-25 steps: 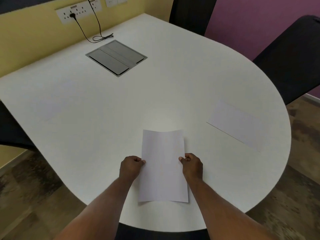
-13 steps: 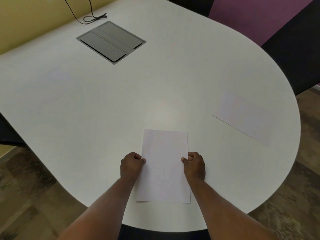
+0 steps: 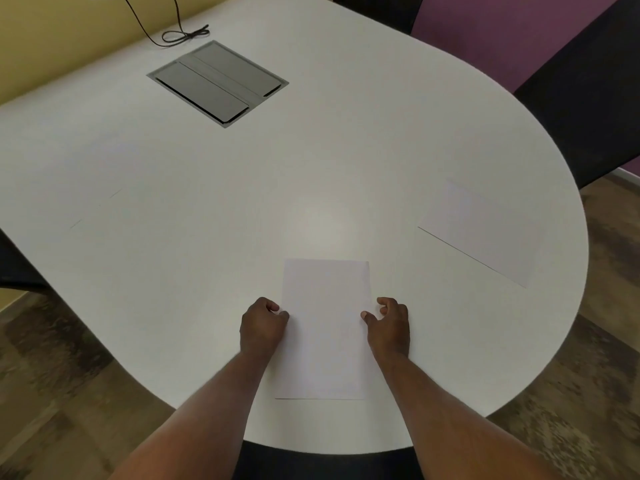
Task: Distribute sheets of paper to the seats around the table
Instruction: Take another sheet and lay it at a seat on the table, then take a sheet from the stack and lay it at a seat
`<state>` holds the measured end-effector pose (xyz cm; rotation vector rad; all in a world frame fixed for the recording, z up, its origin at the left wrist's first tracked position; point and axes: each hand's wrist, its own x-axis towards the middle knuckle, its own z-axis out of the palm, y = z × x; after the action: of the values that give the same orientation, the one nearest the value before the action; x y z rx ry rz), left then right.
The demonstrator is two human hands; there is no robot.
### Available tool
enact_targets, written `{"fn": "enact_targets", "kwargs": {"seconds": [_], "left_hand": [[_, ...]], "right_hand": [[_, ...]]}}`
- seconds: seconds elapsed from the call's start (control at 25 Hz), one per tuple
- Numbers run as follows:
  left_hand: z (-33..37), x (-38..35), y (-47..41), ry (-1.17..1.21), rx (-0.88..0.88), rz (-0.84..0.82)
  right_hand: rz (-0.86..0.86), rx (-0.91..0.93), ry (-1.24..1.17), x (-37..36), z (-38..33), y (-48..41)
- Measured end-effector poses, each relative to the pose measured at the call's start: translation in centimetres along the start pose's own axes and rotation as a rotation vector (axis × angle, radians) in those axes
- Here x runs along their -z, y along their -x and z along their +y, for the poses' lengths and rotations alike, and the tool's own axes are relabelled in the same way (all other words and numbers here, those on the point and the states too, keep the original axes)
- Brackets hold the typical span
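Note:
A white sheet of paper [image 3: 325, 327] lies flat on the white table [image 3: 311, 168], at the near edge in front of me. My left hand [image 3: 261, 325] is curled at the sheet's left edge, thumb pinching it. My right hand [image 3: 388, 323] rests at the right edge with its fingers spread and only the thumb tip touching the paper. A second sheet [image 3: 485, 233] lies flat at the table's right side, in front of a black chair [image 3: 588, 98]. On the left, a faint outline marks a third sheet [image 3: 69, 192].
A grey flip-lid cable box [image 3: 218, 83] is set into the tabletop at the back, with a black cable [image 3: 180, 34] coiled behind it. More black chairs stand at the far side [image 3: 377, 8], the left [image 3: 17, 271] and right below me [image 3: 325, 462].
The sheet's curled far end has settled flat on the table. My right hand's fingers have opened off its edge. My view has tipped downward.

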<state>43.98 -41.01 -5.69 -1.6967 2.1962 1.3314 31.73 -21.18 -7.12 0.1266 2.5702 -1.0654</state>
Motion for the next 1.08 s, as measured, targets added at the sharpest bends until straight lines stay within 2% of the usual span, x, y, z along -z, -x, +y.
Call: {"fn": "enact_targets", "kwargs": {"seconds": [0.44, 0.68, 0.84, 1.08], "left_hand": [[6.6, 2.8, 8.2, 0.075, -0.153, 0.049], [10.8, 2.8, 13.9, -0.001, -0.260, 0.095], [16.5, 2.1, 18.6, -0.034, -0.330, 0.191], [25.0, -2.8, 26.2, -0.046, -0.371, 0.290]], "right_hand": [[0.066, 0.111, -0.049, 10.2, -3.7, 3.9], [0.094, 0.226, -0.084, 17.4, -4.5, 4.9], [0.095, 0.303, -0.125, 24.0, -4.0, 3.2], [0.028, 0.458, -0.141, 33.4, -1.6, 0.4]]}}
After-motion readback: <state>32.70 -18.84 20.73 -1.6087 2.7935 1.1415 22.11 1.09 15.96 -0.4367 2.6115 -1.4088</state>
